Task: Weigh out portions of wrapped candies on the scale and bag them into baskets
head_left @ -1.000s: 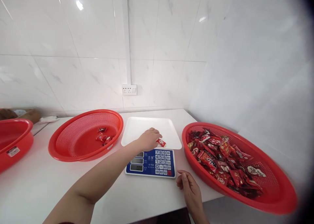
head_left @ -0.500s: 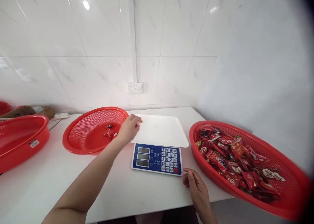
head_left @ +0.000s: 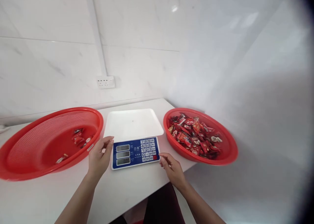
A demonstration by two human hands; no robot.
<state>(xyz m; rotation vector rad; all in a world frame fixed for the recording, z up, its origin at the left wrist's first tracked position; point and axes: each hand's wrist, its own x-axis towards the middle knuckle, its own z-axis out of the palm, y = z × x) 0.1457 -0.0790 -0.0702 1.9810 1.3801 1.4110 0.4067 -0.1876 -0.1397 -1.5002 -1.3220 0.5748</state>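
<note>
Scale panel (head_left: 135,153) separates left hand (head_left: 100,156) and right hand (head_left: 173,171), both half-curled.

Two red baskets (head_left: 201,160), one scale (head_left: 135,154) with one white tray (head_left: 133,124) and three displays (head_left: 123,154), one desk (head_left: 122,191), one wall socket plate (head_left: 106,82) and two hands (head_left: 99,157) are seen. Wrapped packets (head_left: 196,140) number a handful in one basket and dozens in the other, overlapping too closely for an exact count

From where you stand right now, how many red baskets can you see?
2. The left basket sits left of the scale, with a few sweets inside; the right basket sits right of it, holding a pile.
</note>
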